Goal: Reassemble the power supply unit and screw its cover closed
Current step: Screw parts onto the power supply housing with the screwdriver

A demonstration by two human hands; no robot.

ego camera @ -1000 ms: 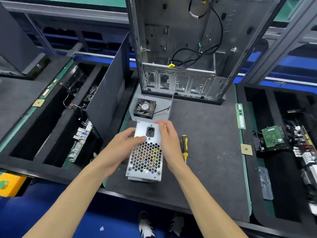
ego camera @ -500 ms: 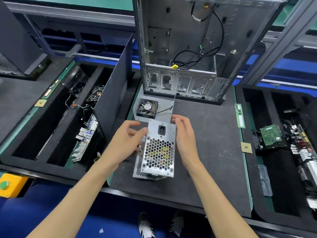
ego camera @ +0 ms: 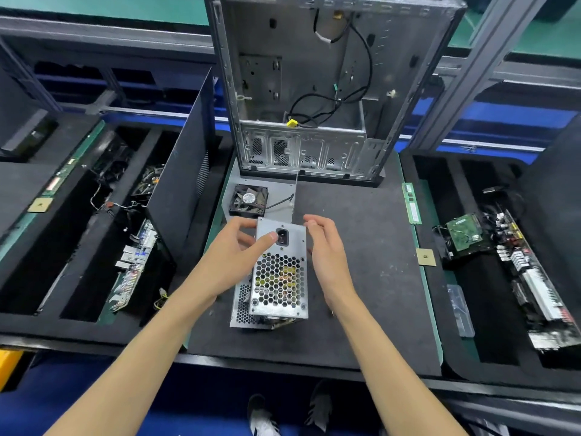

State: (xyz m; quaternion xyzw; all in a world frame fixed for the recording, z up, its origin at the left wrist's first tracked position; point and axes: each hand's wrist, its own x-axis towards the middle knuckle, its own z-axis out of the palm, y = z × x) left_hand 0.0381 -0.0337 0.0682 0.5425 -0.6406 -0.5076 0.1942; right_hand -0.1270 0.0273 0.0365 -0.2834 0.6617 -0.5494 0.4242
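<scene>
The silver power supply unit (ego camera: 279,272) stands on the dark mat (ego camera: 361,294), its honeycomb grille and black power socket facing me. My left hand (ego camera: 231,258) grips its upper left corner, thumb on the front face beside the socket, fingers behind. My right hand (ego camera: 327,256) hovers just off the unit's upper right edge with fingers loosely curled, holding nothing. Behind the unit lies a grey cover plate (ego camera: 279,191) with a black fan (ego camera: 250,199) on it. The screwdriver is hidden behind my right hand.
An open computer case (ego camera: 314,89) stands upright at the back of the mat. A dark side panel (ego camera: 179,184) leans at the left. A RAM stick (ego camera: 412,202) and a CPU chip (ego camera: 425,256) lie at the mat's right edge. Foam trays with parts flank both sides.
The unit has been tipped more upright and shifted slightly. My right hand has come off its top corner, while my left hand keeps hold.
</scene>
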